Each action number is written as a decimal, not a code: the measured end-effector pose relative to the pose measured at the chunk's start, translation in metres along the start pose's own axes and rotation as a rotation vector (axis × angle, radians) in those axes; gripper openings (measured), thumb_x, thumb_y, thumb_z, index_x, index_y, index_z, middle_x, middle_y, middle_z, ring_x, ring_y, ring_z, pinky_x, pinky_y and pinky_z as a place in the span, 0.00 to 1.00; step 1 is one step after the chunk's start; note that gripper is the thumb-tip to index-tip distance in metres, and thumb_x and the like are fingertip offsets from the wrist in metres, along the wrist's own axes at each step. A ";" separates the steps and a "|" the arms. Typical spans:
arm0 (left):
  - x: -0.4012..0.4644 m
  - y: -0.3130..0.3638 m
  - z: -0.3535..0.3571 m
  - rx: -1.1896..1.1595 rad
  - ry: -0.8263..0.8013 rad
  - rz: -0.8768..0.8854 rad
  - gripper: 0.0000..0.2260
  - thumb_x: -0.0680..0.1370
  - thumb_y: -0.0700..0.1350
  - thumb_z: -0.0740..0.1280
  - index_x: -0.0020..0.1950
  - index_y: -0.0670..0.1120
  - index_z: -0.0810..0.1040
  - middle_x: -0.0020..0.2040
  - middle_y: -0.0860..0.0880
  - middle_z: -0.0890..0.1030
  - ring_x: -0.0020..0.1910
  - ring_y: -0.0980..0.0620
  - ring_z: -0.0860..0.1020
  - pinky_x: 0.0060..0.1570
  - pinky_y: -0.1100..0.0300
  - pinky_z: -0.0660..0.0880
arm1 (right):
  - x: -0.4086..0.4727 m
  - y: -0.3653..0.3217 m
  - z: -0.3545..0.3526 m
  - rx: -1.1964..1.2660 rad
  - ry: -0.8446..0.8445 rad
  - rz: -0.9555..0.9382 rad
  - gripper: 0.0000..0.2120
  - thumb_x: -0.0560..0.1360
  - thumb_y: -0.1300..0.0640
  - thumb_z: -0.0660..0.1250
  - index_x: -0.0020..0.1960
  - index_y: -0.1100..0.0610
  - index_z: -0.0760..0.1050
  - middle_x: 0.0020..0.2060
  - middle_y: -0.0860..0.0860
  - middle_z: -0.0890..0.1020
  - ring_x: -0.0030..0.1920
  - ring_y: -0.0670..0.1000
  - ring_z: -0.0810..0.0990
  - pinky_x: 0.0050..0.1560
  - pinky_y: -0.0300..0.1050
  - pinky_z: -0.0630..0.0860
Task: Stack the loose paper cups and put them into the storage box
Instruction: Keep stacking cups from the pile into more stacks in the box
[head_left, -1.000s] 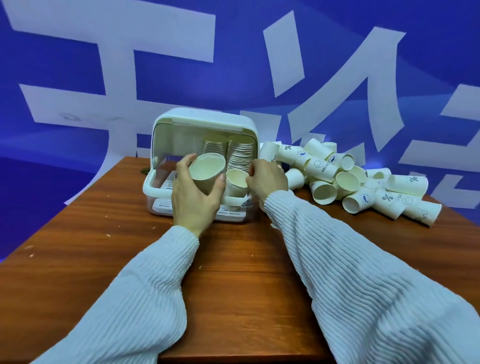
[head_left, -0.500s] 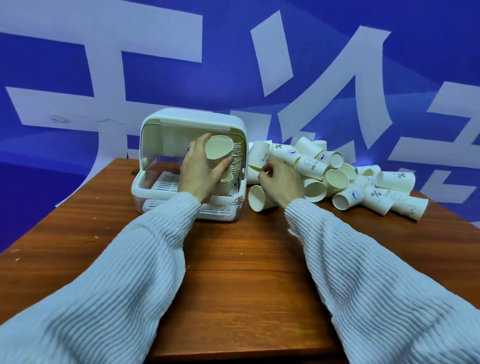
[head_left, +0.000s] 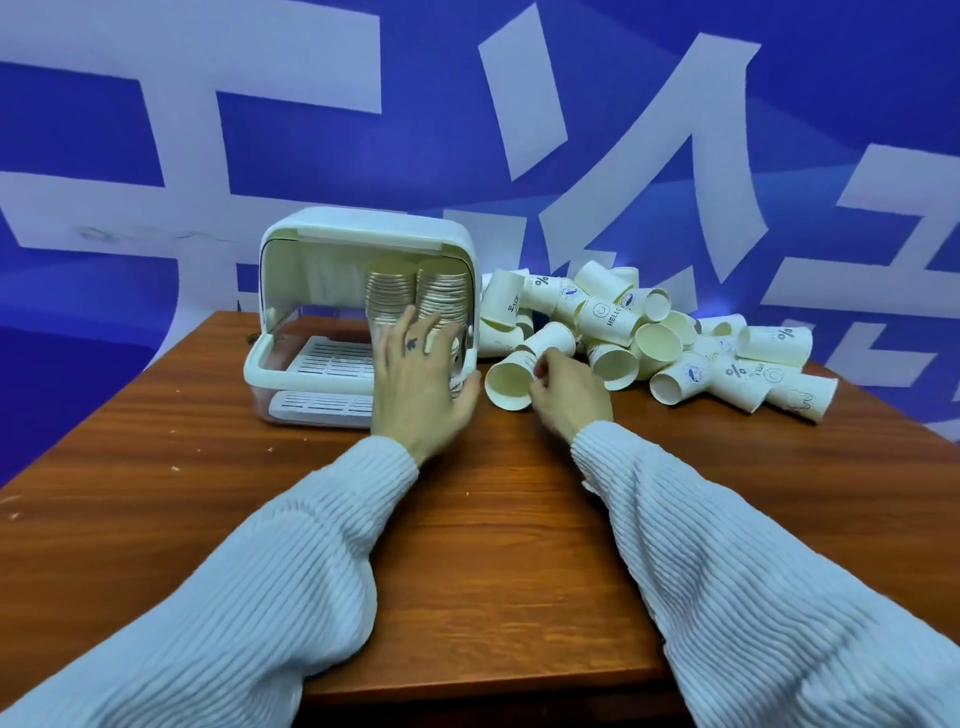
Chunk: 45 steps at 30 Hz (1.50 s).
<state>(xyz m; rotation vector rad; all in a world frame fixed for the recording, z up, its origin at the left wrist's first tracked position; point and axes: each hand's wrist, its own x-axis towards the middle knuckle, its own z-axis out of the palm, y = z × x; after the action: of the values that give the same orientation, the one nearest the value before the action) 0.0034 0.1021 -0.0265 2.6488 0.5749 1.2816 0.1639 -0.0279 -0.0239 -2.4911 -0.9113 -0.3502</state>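
A: A blue backdrop (head_left: 156, 130) with large white lettering is seen behind everything, and a wooden table (head_left: 493, 545) is spread beneath it.

B: One white box (head_left: 363, 239) is set at the table's far left, its front open. Two stacks (head_left: 415, 296) of cups are stood inside, at its right side, on a slatted tray (head_left: 332, 356).

A: The lower part of those stacks is blocked by the left hand (head_left: 415, 374). Its fingers are held straight and spread in front of them; nothing is gripped.

B: Just right of the box, a pile (head_left: 675, 343) of loose cups is heaped on the table. No firm count can be given, since many are hidden under others; well over a dozen are seen.

A: One cup (head_left: 509, 382), lying on its side with its mouth toward the camera, is pinched at the rim by the right hand (head_left: 566, 395), at the pile's near left edge.

B: Two white ribbed sleeves (head_left: 779, 597) are seen in the foreground.
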 end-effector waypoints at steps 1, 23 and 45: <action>-0.008 0.004 0.003 -0.024 0.031 0.042 0.25 0.76 0.56 0.64 0.71 0.47 0.73 0.72 0.45 0.73 0.78 0.41 0.61 0.75 0.39 0.59 | -0.001 0.002 -0.001 0.012 0.032 0.016 0.05 0.77 0.54 0.63 0.52 0.53 0.74 0.47 0.54 0.83 0.49 0.60 0.81 0.42 0.50 0.73; -0.030 0.014 0.010 -0.049 -0.185 0.168 0.39 0.73 0.59 0.72 0.80 0.51 0.61 0.77 0.47 0.67 0.80 0.44 0.55 0.78 0.41 0.56 | -0.027 0.003 0.017 0.846 0.289 0.328 0.04 0.77 0.58 0.67 0.45 0.52 0.79 0.35 0.48 0.80 0.38 0.50 0.78 0.41 0.44 0.70; -0.031 0.032 0.003 -0.194 -0.218 0.257 0.52 0.68 0.47 0.79 0.82 0.54 0.48 0.71 0.45 0.72 0.64 0.43 0.75 0.59 0.50 0.73 | 0.025 0.058 0.035 0.055 -0.108 0.310 0.28 0.78 0.44 0.62 0.74 0.54 0.71 0.75 0.52 0.72 0.79 0.58 0.62 0.76 0.61 0.62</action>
<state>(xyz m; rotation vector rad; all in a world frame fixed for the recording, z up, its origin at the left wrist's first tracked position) -0.0033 0.0605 -0.0415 2.7105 0.0773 1.0230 0.2237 -0.0363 -0.0634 -2.5674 -0.5512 -0.0872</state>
